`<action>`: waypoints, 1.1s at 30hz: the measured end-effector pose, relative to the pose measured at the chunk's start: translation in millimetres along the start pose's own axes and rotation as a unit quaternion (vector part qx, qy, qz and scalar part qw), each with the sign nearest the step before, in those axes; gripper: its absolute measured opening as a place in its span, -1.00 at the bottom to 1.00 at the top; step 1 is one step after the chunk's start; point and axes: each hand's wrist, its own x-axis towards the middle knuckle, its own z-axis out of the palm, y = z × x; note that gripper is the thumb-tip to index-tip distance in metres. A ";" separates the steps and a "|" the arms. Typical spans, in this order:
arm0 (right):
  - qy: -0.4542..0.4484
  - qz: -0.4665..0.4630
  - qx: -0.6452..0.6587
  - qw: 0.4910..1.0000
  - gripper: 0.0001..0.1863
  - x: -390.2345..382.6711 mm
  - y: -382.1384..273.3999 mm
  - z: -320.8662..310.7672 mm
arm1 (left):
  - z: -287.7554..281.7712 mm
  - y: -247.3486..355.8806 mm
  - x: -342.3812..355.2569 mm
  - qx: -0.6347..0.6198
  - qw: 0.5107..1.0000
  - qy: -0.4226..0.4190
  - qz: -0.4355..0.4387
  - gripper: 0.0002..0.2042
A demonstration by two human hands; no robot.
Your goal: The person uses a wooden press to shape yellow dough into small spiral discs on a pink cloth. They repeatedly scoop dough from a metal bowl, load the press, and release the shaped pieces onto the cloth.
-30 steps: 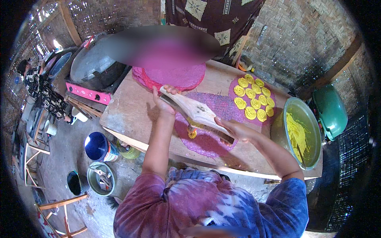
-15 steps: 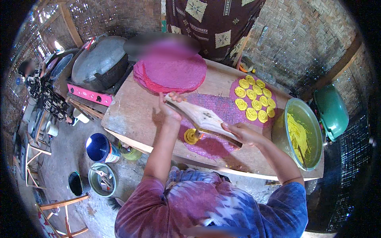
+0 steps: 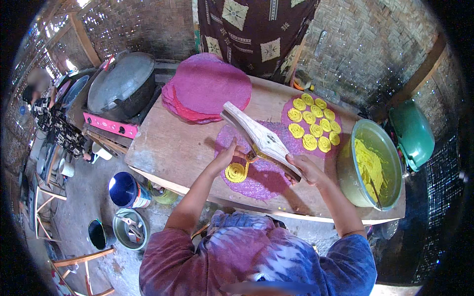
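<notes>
My right hand grips the lower right end of a long wooden press, held at a slant with its upper left end free. My left hand is off that end, thumb raised apart from half-curled fingers beside the small nozzle under the press. A thick yellow strand runs from the nozzle into a coil on a pink mesh-textured round sheet. Several yellow coils sit on another pink sheet at right. A large bowl of yellow dough with an utensil stands beside them.
A stack of pink sheets lies at the wooden table's back left. A lidded pot sits on a pink stove. A person works at far left. Buckets stand on the floor; a green tub is at right.
My left hand has released the press's upper left end and moved down beside the nozzle. The press's left end now points higher, and the yellow coil beneath shows more fully.
</notes>
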 end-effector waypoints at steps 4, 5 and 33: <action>0.017 0.008 -0.007 1.000 -0.39 1.3 1.9 3.6 | -0.1 -39.1 29.0 -0.005 0.998 0.009 0.061 -0.22; 0.019 0.002 -0.008 1.000 -0.39 3.3 3.7 3.1 | -1.0 -48.1 34.9 0.019 0.997 0.035 0.061 -0.26; -0.095 0.063 0.049 0.992 -0.36 -42.4 -15.5 7.6 | 9.7 139.6 -39.9 -0.592 0.770 0.026 0.237 -0.27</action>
